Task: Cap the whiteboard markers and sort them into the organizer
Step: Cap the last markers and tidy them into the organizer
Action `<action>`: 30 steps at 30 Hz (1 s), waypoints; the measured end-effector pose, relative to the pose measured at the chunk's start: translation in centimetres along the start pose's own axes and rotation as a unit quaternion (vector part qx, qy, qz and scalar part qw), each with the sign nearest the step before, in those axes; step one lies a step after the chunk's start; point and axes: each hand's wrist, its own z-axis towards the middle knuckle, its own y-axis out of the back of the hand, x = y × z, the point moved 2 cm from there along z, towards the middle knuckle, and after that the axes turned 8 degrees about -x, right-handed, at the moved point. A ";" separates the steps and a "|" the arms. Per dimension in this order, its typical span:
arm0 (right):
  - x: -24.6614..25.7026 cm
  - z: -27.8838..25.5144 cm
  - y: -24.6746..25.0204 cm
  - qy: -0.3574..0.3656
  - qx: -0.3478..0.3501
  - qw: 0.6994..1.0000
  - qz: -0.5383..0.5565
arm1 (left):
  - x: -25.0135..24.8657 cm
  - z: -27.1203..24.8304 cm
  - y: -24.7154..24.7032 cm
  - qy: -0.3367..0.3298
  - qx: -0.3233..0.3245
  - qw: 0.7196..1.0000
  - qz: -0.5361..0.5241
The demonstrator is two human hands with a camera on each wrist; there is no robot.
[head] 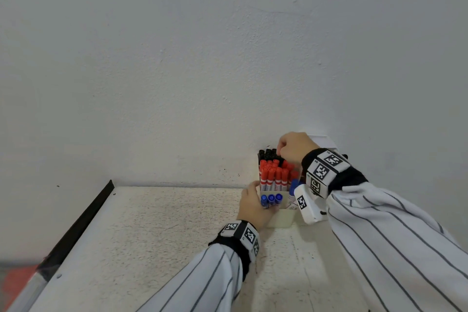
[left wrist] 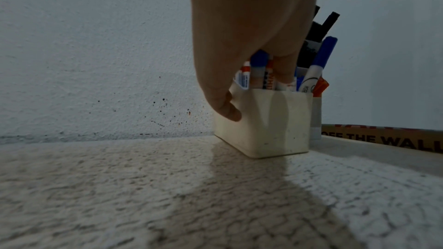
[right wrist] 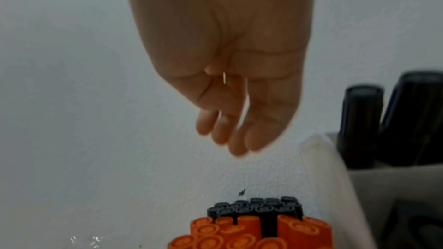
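Note:
A cream organizer (head: 282,219) stands against the wall at the table's far right. It holds black-capped markers (head: 268,153) at the back, red-capped markers (head: 274,175) in the middle and three blue-capped markers (head: 271,199) in front. My left hand (head: 256,204) grips its left front corner. In the left wrist view the thumb (left wrist: 227,110) presses the organizer (left wrist: 273,126) on its side wall and the fingers (left wrist: 284,72) reach over the rim among the markers. My right hand (head: 281,150) hovers over the black caps (right wrist: 260,208), fingers (right wrist: 225,135) hanging loose and empty.
A second container with dark markers (right wrist: 388,120) sits right of the organizer. A cardboard box printed "OFF THE WALL" (left wrist: 388,140) lies along the wall. The table's black edge (head: 76,225) runs down the left; a speckled tabletop (head: 164,235) spreads in front.

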 end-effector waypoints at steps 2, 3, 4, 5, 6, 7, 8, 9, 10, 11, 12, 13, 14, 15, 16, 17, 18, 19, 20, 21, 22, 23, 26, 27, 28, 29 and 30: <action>-0.6 -1.5 0.2 -0.002 0.046 0.998 -0.046 | -0.4 -0.3 0.1 -0.022 -0.020 1.000 0.011; -1.0 -2.3 0.1 -0.005 0.073 0.995 -0.070 | -0.7 -0.5 0.2 -0.032 -0.015 0.999 0.018; -1.4 -3.0 -0.2 -0.005 0.100 0.990 -0.096 | -0.8 -0.6 0.2 -0.038 -0.010 0.999 0.024; -1.9 -3.7 -0.6 -0.004 0.124 0.985 -0.118 | -1.0 -0.7 0.3 -0.042 -0.007 0.999 0.026; -2.4 -4.2 -1.1 -0.005 0.133 0.983 -0.125 | -1.1 -0.8 0.3 -0.043 -0.006 0.999 0.023; -3.0 -4.5 -1.7 -0.012 0.132 0.984 -0.119 | -1.2 -0.9 0.3 -0.045 -0.005 0.999 0.019; -3.5 -4.7 -2.2 -0.016 0.121 0.987 -0.102 | -1.3 -1.0 0.3 -0.046 -0.008 0.999 0.014; -3.9 -4.8 -2.5 -0.018 0.106 0.991 -0.076 | -1.4 -1.1 0.3 -0.046 -0.012 0.999 0.009; -4.1 -4.8 -2.7 -0.021 0.090 0.995 -0.045 | -1.5 -1.2 0.3 -0.044 -0.015 0.999 0.003; -4.3 -4.9 -2.9 -0.024 0.078 0.996 -0.023 | -1.5 -1.2 0.2 -0.041 -0.018 0.999 -0.003; -4.5 -4.9 -3.0 -0.025 0.070 0.997 -0.019 | -1.6 -1.2 0.2 -0.038 -0.020 0.999 -0.006; -4.7 -5.0 -3.2 -0.029 0.075 0.996 -0.033 | -1.5 -1.2 0.1 -0.038 -0.022 0.999 -0.008; -4.8 -5.0 -3.5 -0.033 0.084 0.994 -0.054 | -1.5 -1.1 0.1 -0.038 -0.023 0.999 -0.007; -5.1 -5.0 -3.9 -0.040 0.095 0.992 -0.070 | -1.5 -1.1 0.0 -0.039 -0.024 0.999 -0.005; -5.3 -5.0 -4.3 -0.039 0.101 0.991 -0.077 | -1.4 -1.0 0.0 -0.040 -0.026 0.999 -0.002; -5.4 -4.9 -4.5 -0.033 0.103 0.991 -0.075 | -1.4 -0.9 0.0 -0.042 -0.027 0.999 -0.003; -5.5 -4.9 -4.7 -0.020 0.098 0.993 -0.070 | -1.3 -0.9 -0.1 -0.042 -0.027 0.999 -0.007; -5.4 -4.9 -4.8 -0.009 0.095 0.993 -0.066 | -1.2 -0.9 0.0 -0.041 -0.027 0.999 -0.016; -5.4 -4.9 -5.1 0.000 0.093 0.994 -0.061 | -1.2 -0.9 0.0 -0.041 -0.026 0.999 -0.025; -5.5 -5.0 -5.3 0.002 0.087 0.995 -0.055 | -1.2 -1.0 0.1 -0.044 -0.024 0.998 -0.033; -5.6 -5.0 -5.7 -0.004 0.077 0.996 -0.052 | -1.2 -1.0 0.1 -0.048 -0.021 0.998 -0.041; -5.7 -5.2 -5.9 -0.014 0.070 0.996 -0.057 | -1.2 -1.0 0.1 -0.051 -0.018 0.997 -0.048; -5.9 -5.4 -6.5 -0.018 0.071 0.995 -0.067 | -1.2 -1.0 0.2 -0.042 -0.015 0.997 -0.064; -5.9 -5.3 -6.4 -0.010 0.057 0.997 -0.048 | -1.2 -0.9 0.1 -0.039 -0.018 0.997 -0.069; -5.8 -5.3 -6.3 0.003 0.035 0.999 -0.018 | -1.2 -0.8 0.0 -0.038 -0.023 0.996 -0.072; -5.6 -5.3 -6.2 0.013 0.013 1.000 0.013 | -1.1 -0.8 0.0 -0.035 -0.028 0.996 -0.076; -5.5 -5.2 -6.1 0.019 -0.010 0.999 0.036 | -1.1 -0.7 0.0 -0.027 -0.038 0.995 -0.084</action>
